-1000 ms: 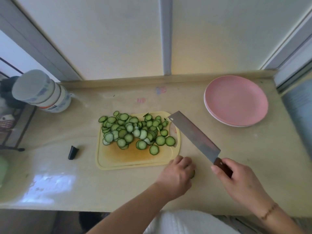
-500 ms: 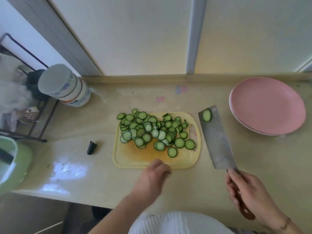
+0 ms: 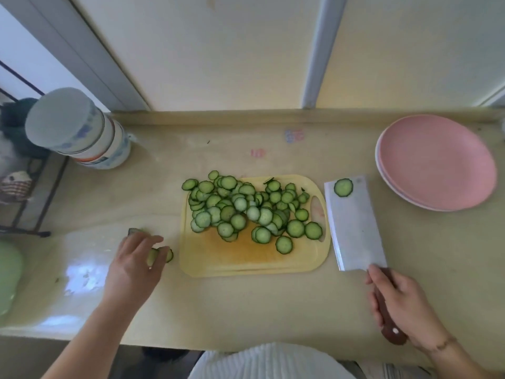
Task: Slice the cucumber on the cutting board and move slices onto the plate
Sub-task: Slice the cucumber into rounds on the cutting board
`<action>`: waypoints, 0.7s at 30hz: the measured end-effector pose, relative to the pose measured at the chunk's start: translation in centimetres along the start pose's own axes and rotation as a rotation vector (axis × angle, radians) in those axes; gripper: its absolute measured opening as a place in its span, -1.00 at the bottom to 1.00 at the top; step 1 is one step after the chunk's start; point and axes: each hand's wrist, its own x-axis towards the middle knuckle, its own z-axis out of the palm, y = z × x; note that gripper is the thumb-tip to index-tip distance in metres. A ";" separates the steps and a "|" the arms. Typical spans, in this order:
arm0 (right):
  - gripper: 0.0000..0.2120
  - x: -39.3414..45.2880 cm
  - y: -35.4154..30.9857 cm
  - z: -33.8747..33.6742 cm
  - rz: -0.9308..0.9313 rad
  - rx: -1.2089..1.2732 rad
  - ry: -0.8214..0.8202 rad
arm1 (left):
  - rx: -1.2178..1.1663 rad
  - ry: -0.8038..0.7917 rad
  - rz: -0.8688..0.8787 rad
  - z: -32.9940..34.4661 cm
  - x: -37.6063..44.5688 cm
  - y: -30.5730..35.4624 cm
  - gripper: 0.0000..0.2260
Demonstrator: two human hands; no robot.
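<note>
- We see a pale yellow desk (image 3: 246, 305), bearing two small pink-red marks near its back edge that are too blurred for us to read.
- A stack of pink plates (image 3: 437, 162) sits at the far right, holding no slices.
- The yellow cutting board (image 3: 246, 258) lies mid-desk, with a heap of cucumber slices (image 3: 246, 209) on its far half.
- A stack of bowls (image 3: 79, 129) stands at the far left; we can read no writing in their blue pattern.
- A cleaver (image 3: 355, 225) lies flat just right of the board, one slice (image 3: 343, 187) stuck to its blade.
- Our right hand (image 3: 404, 305) has its fingers curled round the cleaver's brown handle.
- Our left hand (image 3: 134, 263) is left of the board, its fingers pinching a cucumber end piece (image 3: 161, 254); a dark stub (image 3: 134, 231) peeks out just beyond the fingers.
</note>
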 end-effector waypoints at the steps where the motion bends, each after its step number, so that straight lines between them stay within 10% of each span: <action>1: -0.66 -0.2 -0.1 -0.1 -0.001 -0.006 -0.004 | 0.022 0.044 0.031 0.1 0.5 0.8 -0.79; 10: -0.70 -1.9 -1.9 2.0 -0.013 -0.046 -0.190 | -0.380 -0.039 0.503 6.0 7.3 17.8 -0.72; 21: -0.71 -1.3 -1.7 1.4 0.035 -0.117 -0.271 | -0.411 -0.089 0.387 8.9 8.7 19.7 -0.65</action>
